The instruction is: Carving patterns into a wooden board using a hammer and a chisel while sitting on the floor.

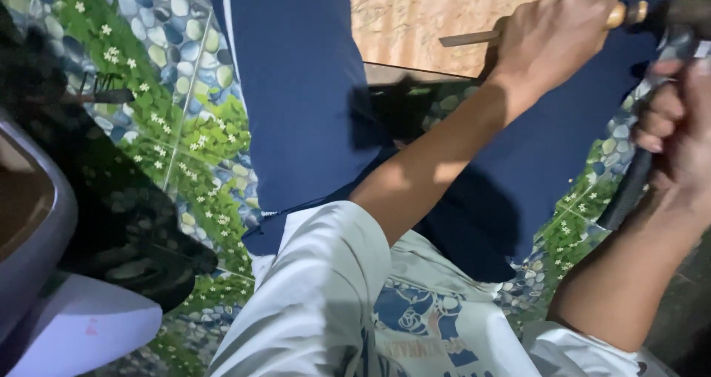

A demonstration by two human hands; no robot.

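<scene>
I see a floor (178, 125) patterned with pebbles and flowers and a wooden board (422, 18) beyond. My left hand (555, 36) clasps a wooden-handled chisel (474, 36); my right hand (678, 125) grips a dark mallet (629, 188).

The right hand (678, 129) is cut by the frame edge (blurred too).

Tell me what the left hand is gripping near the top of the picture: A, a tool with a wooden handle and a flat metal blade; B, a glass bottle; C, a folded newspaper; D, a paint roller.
A: the left hand is closed around a chisel-like tool, its light wooden handle poking out on one side and a flat metal blade on the other.
</scene>
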